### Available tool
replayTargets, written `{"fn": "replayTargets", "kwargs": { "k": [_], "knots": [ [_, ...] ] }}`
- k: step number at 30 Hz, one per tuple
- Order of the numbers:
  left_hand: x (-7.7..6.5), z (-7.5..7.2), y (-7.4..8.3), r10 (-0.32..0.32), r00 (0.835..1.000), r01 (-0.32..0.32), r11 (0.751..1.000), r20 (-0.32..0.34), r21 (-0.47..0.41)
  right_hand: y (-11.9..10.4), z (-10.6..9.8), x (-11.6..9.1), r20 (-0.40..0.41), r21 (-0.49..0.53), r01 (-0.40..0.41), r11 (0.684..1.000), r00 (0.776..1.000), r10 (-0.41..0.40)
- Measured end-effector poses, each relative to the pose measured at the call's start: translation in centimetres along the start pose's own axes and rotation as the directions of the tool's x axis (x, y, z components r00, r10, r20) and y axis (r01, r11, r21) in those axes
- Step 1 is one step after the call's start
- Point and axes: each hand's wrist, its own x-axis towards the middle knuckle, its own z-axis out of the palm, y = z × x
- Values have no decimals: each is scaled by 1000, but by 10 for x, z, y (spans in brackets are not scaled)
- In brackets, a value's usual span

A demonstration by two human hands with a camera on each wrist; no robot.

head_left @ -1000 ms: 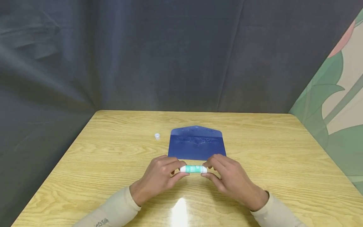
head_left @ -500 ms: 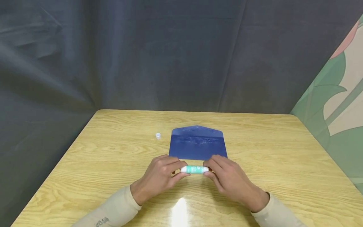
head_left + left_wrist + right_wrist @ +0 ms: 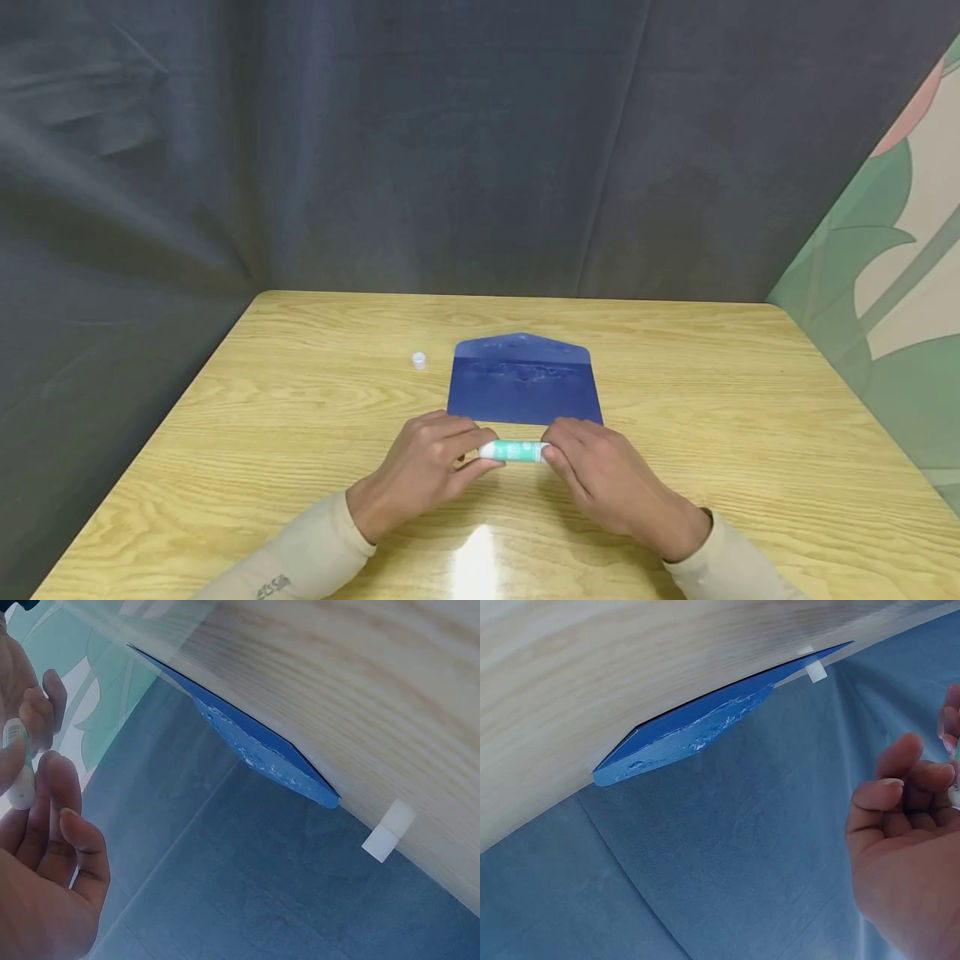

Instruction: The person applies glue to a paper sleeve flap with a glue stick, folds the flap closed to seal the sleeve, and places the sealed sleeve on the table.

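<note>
A white and teal glue stick [image 3: 516,451] lies sideways between both hands, above the front part of the table. My left hand [image 3: 423,458] pinches its left, white end between thumb and fingers. At the opposite end, the thumb and curled fingers of my right hand [image 3: 607,475] grip the base and cover it. Behind the hands an unfolded blue envelope [image 3: 521,393] lies flat, its flap pointing away, with whitish glue smears on the flap and near the fold. The small white cap [image 3: 418,361] stands left of the envelope. In the right wrist view the glue stick [image 3: 955,796] is mostly cut off.
The wooden table [image 3: 315,367] ends at a dark cloth [image 3: 450,167] behind and on the left. A wall with a leaf pattern [image 3: 900,333] borders the right side. Light glares off the table's front [image 3: 476,558].
My right thumb and fingers have shifted round the base of the glue stick and now cover more of it. The left hand stays in place, as do the envelope and cap.
</note>
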Motion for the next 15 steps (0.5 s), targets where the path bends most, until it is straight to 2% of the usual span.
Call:
{"fn": "replayTargets", "kwargs": {
  "k": [6, 15],
  "knots": [
    [-1, 1, 1, -7, 1000, 7, 1000, 3, -18, 0, 0, -1, 0, 41, -28, 999, 1000, 28],
    [1, 2, 3, -12, 999, 15, 997, 41, -75, 1, -4, -2, -5, 185, 24, 982, 1000, -23]
  ]
}}
